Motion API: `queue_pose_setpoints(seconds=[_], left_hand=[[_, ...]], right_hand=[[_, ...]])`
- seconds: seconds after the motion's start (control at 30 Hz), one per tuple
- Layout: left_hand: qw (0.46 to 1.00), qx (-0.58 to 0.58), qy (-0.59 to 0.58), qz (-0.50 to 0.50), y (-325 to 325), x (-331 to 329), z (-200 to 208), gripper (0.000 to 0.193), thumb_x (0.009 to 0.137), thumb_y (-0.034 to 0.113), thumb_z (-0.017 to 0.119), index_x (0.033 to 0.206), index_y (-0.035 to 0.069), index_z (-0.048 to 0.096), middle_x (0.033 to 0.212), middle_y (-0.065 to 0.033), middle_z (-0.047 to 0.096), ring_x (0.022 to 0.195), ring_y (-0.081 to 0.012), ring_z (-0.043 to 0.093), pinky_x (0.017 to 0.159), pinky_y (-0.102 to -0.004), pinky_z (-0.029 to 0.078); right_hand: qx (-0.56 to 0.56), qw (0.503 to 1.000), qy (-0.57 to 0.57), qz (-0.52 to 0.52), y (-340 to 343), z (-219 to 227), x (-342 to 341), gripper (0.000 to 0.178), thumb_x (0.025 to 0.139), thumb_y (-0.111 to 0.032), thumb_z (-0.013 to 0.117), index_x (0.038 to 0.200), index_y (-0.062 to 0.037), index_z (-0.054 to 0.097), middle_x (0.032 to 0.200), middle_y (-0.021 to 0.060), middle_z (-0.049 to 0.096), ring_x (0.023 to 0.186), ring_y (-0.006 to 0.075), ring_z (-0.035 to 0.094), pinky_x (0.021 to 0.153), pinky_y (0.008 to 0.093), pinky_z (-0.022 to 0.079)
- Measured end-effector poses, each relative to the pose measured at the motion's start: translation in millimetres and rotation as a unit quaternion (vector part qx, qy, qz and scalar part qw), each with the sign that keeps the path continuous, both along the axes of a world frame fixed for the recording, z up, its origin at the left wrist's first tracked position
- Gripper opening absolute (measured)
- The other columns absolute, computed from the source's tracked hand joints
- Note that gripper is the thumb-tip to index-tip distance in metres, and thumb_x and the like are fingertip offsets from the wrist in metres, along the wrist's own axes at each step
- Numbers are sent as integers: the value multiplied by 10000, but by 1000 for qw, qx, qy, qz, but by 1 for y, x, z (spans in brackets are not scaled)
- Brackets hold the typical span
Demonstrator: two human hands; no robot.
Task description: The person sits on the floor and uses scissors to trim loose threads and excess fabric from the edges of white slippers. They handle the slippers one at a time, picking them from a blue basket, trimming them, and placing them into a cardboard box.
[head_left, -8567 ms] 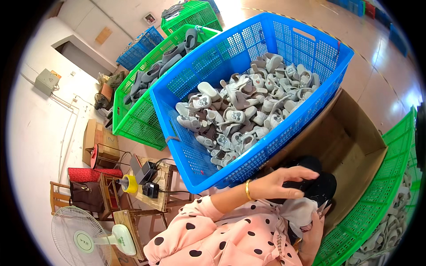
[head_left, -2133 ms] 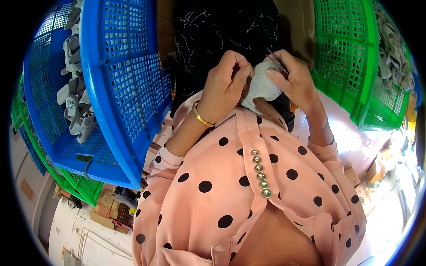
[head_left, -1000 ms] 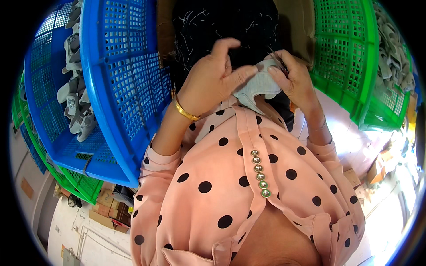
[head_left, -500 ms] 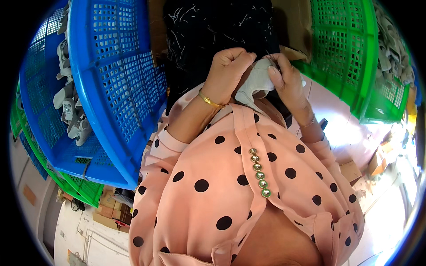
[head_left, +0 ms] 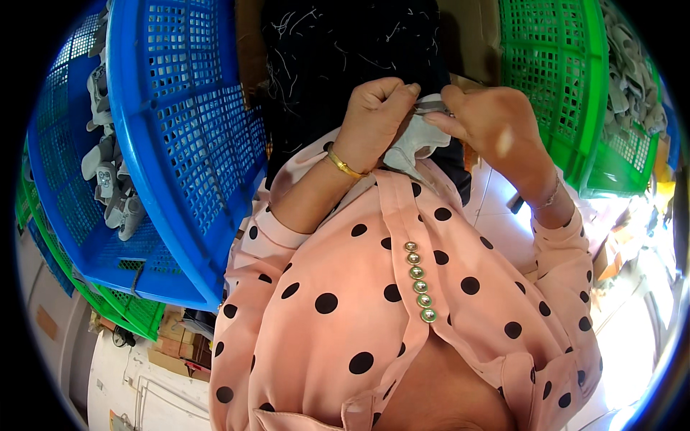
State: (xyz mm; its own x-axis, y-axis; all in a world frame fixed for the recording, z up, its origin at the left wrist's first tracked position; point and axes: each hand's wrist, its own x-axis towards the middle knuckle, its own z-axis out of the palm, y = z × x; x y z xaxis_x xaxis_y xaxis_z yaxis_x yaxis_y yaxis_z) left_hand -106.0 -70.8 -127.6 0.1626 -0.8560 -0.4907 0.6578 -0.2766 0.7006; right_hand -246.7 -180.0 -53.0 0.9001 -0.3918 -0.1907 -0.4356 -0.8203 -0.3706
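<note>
A light grey shoe upper [head_left: 411, 144] hangs in front of my body, over the dark cloth on my lap. My left hand [head_left: 375, 118], with a gold bangle at its wrist, is closed on the upper's left edge, thumb pressed to the fingers. On the other side, my right hand [head_left: 496, 122] has its thumb and forefinger pinched together at the upper's top right edge. What is between those fingertips is too small to make out. The back of the right hand faces up and hides its other fingers.
Tall on the left stands a blue plastic basket [head_left: 172, 179] near my left forearm; grey shoe uppers [head_left: 115, 187] lie beyond its wall. A green basket [head_left: 557, 93] at the right also has several uppers [head_left: 632, 72]. White thread scraps dot the black cloth [head_left: 345, 50].
My right hand has moved right and turned, its back now up and its elbow farther out. The upper has tilted and shifted slightly. My left hand stays almost in place.
</note>
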Motion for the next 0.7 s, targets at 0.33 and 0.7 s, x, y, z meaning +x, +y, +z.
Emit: queue_pose_setpoints(seconds=[0.33, 0.7], left_hand=[[757, -118, -643, 17, 21, 49, 7, 346, 769, 37, 667, 1079, 189, 693, 1068, -61, 618, 1027, -258, 524, 918, -377, 375], [728, -263, -567, -282, 38, 44, 29, 544, 671, -14, 708, 1142, 258, 697, 1094, -5, 576, 1051, -249, 525, 948, -372, 351]], right_hand=[[81, 979, -88, -163, 12, -26, -2, 342, 876, -328, 655, 783, -15, 552, 621, 132, 532, 556, 264, 538, 500, 330, 408], [361, 895, -7, -261, 81, -9, -44, 361, 779, -243, 746, 1027, 2, 650, 651, 101, 545, 564, 141, 489, 552, 279, 428]])
